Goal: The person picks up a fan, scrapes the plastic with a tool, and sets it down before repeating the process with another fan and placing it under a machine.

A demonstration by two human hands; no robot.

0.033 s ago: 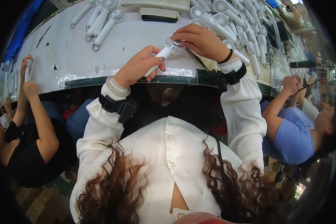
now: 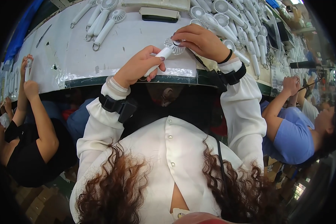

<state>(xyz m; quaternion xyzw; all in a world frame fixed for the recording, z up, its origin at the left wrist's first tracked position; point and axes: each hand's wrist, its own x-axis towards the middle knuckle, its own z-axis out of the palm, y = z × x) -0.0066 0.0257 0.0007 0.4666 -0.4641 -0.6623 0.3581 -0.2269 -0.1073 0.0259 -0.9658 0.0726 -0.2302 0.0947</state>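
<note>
A white handheld fan (image 2: 165, 53) is held tilted above the near edge of the table, its round slatted head up and to the right. My left hand (image 2: 139, 67) is closed around its handle, thumb on top and fingers underneath. From the right, my right hand (image 2: 202, 42) reaches over the fan's head with fingers pressed together at the middle of the grille. A dark curved line shows beside those fingertips; whether they pinch a small separate part is hidden. Part of a metal ring shows below my left hand at the handle's end.
Several finished-looking white fans (image 2: 103, 28) with ring ends lie at the back left. A larger heap of fans (image 2: 231, 22) covers the right side. A dark-green and cream block (image 2: 159, 15) sits at the back, tweezers (image 2: 43, 36) at the far left. Co-workers sit on both sides.
</note>
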